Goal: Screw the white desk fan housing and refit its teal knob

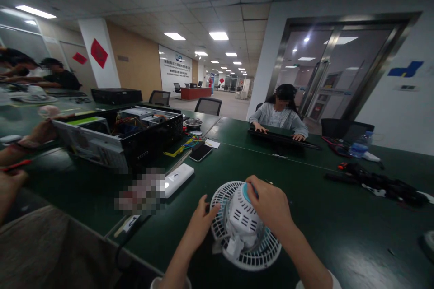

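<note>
A small white fan [242, 216] lies face down on the dark green table in front of me, its round slotted grille beneath and its vented motor housing on top. My right hand [271, 201] reaches over the housing, its fingers closed around the turquoise cap [245, 192] at the upper end. At the left rim of the grille is my left hand [200, 223], thumb and fingers apart. Its thumb is by the grille; whether it presses on it I cannot tell.
Left of the fan lie a white power bank [179, 179] and a phone [200, 152]. An opened computer case [122, 133] stands further left, beside another person's hands. Across the table a person [280, 113] handles a black panel. A water bottle [361, 144] stands at right.
</note>
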Demonstrator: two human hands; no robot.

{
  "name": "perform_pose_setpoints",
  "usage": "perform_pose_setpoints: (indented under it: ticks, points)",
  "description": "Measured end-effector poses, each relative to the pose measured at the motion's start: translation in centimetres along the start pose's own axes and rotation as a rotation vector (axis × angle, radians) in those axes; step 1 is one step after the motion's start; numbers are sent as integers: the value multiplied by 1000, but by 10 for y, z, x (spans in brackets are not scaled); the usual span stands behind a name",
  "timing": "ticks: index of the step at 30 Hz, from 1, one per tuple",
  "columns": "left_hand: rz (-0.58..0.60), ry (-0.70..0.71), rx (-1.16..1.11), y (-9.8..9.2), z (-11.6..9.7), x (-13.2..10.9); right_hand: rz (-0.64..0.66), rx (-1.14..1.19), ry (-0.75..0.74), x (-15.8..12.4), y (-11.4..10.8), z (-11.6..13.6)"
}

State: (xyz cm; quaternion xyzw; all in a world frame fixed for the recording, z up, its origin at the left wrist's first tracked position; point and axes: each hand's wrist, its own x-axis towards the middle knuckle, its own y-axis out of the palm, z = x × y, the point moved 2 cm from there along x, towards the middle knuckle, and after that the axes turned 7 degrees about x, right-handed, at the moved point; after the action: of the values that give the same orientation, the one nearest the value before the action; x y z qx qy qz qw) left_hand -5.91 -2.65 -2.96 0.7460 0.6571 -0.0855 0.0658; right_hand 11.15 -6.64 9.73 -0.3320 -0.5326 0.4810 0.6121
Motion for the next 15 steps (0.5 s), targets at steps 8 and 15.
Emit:
perform_pose_setpoints:
  ticks: [8,15]
  points:
    - [143,-32,-308,41,-4,-22,-279,379,48,-34,-3,-42]
    - [165,96,-307,112,-23,-59,-627,495,400,-85,-18,-105]
